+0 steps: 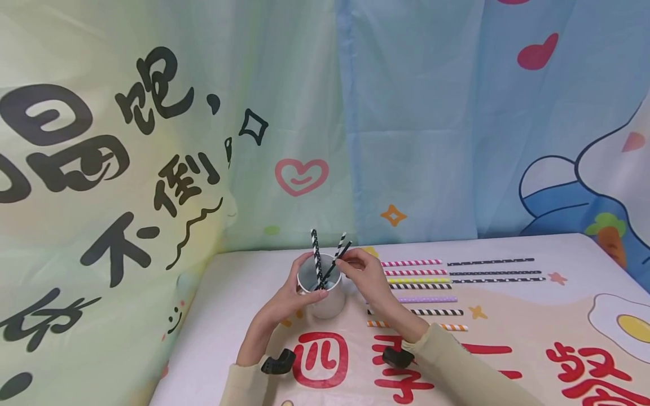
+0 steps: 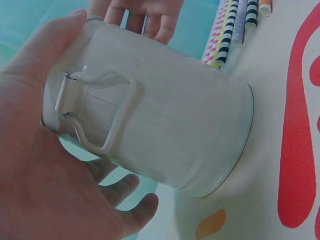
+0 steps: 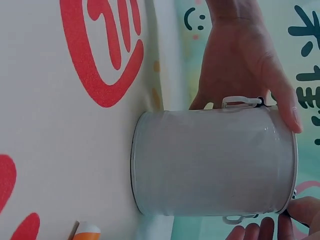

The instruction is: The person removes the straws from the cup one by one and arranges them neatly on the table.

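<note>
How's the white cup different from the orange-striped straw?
The white cup is wide, while the orange-striped straw is thin. The cup stands upright; the straw lies flat. The cup is plain, but the straw is striped. The left hand holds the cup; no hand holds the straw. Both are on the table.

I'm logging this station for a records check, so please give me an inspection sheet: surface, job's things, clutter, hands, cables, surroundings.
Surface: table covered in a white and beige print with red lettering.
Job's things: white container, mouth up, with black-and-white straws inside; striped and plain-looking coloured straws lie in rows to the right, black dotted straws beyond them.
Clutter: nothing seen beyond those straws.
Hands: left hand grips the container near its rim; right hand pinches a dark straw leaning in it.
Cables: nothing seen.
Surroundings: printed hangings behind and on the left; black devices at both wrists.
</note>
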{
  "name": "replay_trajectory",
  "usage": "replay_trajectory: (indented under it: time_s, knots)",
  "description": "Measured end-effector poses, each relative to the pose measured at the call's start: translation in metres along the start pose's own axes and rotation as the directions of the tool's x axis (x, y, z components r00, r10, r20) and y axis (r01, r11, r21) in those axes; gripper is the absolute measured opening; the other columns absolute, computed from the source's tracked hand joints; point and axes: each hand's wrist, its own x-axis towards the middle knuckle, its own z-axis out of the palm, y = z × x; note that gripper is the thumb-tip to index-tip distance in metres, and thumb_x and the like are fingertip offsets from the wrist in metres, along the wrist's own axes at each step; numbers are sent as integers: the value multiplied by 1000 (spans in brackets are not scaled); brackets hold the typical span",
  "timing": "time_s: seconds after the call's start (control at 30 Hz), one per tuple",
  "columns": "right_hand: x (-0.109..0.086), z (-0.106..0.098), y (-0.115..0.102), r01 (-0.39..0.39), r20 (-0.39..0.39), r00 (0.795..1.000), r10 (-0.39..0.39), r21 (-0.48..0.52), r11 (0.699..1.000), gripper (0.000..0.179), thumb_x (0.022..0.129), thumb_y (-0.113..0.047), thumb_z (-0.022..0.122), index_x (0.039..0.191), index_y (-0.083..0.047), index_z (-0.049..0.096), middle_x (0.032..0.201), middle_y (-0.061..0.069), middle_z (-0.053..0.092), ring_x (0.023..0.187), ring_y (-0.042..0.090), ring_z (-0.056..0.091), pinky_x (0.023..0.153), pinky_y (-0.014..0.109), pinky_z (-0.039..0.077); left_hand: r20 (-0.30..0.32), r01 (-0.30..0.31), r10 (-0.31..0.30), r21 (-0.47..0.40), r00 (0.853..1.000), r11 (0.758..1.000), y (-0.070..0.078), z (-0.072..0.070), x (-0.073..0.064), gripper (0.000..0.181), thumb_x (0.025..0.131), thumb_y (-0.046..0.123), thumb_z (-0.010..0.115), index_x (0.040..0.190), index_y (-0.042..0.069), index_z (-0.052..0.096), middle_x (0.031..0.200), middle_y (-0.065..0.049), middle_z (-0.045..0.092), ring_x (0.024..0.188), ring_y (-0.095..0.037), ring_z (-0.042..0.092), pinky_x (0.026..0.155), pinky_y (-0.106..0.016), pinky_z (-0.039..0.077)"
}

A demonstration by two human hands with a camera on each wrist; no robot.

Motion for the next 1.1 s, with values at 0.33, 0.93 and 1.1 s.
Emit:
replay_trajectory:
  time_s: [0.33,0.93,1.1]
  knots:
    - [-2,-2,-6,-4,-7,1000,4,14,1000,21,94,-23,71,111,-11,70,111,7,69,99,16,65,85,28,52,6,-3,3,-2,1000,1000,1,-1,0,90,88,32,76,155,38,16,158,-8,28,146,-36,29,112,-72,27]
    - [-7,-14,-17,-33,-43,998,34,17,999,23,94,-27,71,112,-12,70,111,6,71,102,18,65,86,31,53,-4,9,-9,-13,1000,1000,3,0,-2,90,87,34,77,154,41,18,157,-8,28,146,-36,29,113,-72,27]
    - [-8,-20,-20,-34,-50,998,35,21,999,23,95,-27,70,112,-11,69,113,9,71,106,22,65,86,31,54,0,13,-13,-12,1000,1000,2,-1,-1,91,88,32,76,155,38,16,157,-9,28,146,-38,29,112,-71,28]
